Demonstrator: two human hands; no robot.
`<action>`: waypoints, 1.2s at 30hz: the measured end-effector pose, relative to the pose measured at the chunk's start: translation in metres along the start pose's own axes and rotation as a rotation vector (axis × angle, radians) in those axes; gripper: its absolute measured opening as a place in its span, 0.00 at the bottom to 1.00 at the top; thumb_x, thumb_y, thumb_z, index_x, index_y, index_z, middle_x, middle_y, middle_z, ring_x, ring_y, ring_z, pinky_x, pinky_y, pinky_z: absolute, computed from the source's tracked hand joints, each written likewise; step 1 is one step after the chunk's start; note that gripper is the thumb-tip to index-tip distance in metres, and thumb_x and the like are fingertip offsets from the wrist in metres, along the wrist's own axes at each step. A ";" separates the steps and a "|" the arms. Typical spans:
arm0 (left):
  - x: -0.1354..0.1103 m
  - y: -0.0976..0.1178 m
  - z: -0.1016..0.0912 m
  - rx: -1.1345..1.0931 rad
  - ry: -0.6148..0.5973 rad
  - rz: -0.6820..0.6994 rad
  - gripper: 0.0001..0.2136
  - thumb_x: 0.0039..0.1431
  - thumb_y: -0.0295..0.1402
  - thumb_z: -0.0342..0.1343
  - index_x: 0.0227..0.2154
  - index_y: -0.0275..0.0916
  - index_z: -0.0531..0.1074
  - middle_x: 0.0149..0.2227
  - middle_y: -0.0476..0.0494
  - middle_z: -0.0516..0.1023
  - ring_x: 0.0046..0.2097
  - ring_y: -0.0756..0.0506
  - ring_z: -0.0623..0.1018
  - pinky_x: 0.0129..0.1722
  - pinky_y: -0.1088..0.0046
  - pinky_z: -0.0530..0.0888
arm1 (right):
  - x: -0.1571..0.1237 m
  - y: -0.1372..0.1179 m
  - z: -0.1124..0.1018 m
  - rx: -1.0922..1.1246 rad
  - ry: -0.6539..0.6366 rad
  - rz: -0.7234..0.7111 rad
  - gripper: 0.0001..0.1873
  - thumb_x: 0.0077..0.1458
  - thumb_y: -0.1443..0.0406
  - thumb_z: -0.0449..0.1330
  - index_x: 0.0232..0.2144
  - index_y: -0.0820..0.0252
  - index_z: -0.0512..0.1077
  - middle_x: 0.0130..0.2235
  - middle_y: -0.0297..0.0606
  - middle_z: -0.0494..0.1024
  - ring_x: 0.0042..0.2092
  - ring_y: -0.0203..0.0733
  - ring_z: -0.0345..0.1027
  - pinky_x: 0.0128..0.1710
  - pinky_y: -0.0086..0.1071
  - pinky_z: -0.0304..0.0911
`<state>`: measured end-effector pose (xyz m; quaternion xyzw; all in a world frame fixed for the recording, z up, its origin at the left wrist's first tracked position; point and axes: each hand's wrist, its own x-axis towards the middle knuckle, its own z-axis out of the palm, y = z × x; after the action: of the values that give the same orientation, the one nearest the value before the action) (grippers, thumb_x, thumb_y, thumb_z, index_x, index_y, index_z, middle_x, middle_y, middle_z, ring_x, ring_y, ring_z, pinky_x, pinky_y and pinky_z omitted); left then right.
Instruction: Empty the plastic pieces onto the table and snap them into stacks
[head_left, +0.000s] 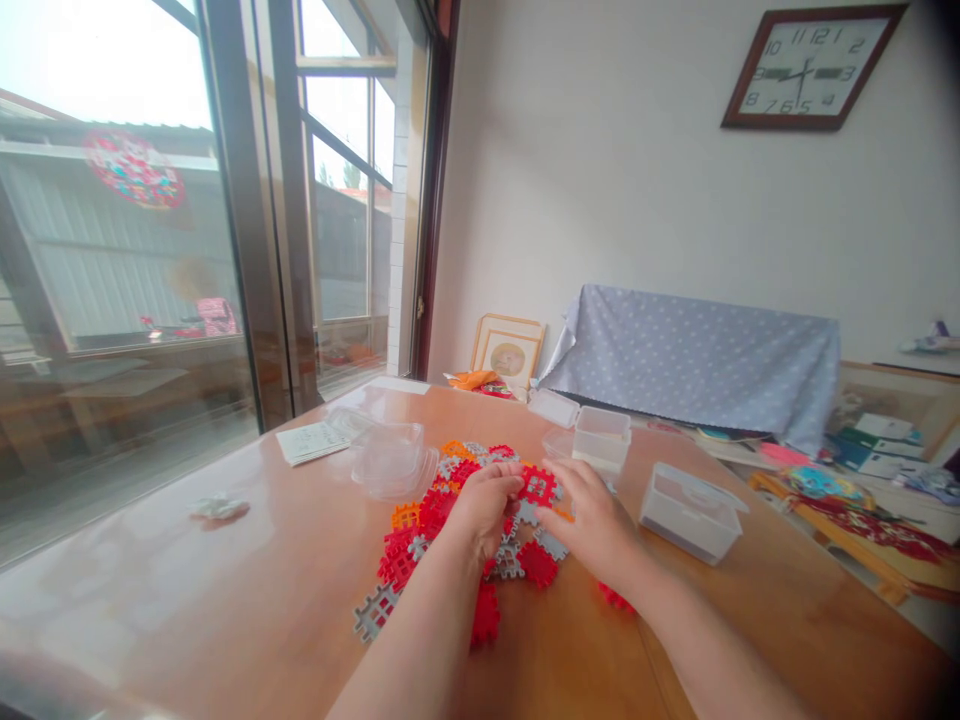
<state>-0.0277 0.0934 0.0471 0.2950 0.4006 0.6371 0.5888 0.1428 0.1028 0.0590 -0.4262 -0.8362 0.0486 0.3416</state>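
Observation:
A heap of flat waffle-shaped building pieces (450, 510) in red, grey and orange lies on the wooden table (270, 580). My left hand (481, 508) rests on the heap with its fingers curled around a red piece (538, 486). My right hand (592, 522) meets it from the right, fingers pinched at the same red piece and the grey ones beside it. One grey piece (373, 612) lies apart at the near left of the heap. What lies under both palms is hidden.
Clear plastic boxes stand behind the heap: one open (601, 436), one lidded (690, 510) at right, plus loose lids (390, 460) at left. A paper sheet (311, 442) and crumpled wrapper (217, 508) lie near the window. A covered bench (697, 355) stands beyond.

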 end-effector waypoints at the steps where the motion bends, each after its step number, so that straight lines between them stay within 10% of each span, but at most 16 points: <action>1: -0.002 -0.001 0.002 -0.008 -0.034 -0.011 0.11 0.41 0.29 0.70 0.29 0.35 0.76 0.24 0.51 0.72 0.25 0.54 0.70 0.26 0.78 0.66 | -0.002 0.000 -0.002 -0.017 -0.008 0.001 0.30 0.54 0.61 0.64 0.60 0.52 0.68 0.61 0.43 0.71 0.62 0.53 0.64 0.63 0.43 0.60; 15: -0.012 -0.008 0.013 0.111 -0.157 -0.069 0.14 0.43 0.33 0.69 0.35 0.36 0.76 0.31 0.44 0.79 0.29 0.51 0.75 0.30 0.77 0.68 | -0.062 0.076 -0.068 0.214 -0.178 0.364 0.28 0.53 0.56 0.62 0.57 0.51 0.73 0.56 0.42 0.77 0.57 0.54 0.70 0.50 0.41 0.68; 36: -0.033 -0.031 0.036 0.371 -0.333 -0.227 0.13 0.45 0.32 0.67 0.35 0.36 0.77 0.35 0.39 0.82 0.35 0.45 0.80 0.35 0.72 0.73 | -0.089 0.094 -0.061 0.307 -0.332 0.366 0.34 0.49 0.61 0.66 0.60 0.54 0.69 0.62 0.44 0.71 0.62 0.54 0.64 0.60 0.45 0.62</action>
<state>0.0232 0.0664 0.0414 0.4518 0.4385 0.4256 0.6500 0.2801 0.0836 0.0234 -0.4993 -0.7729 0.3046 0.2460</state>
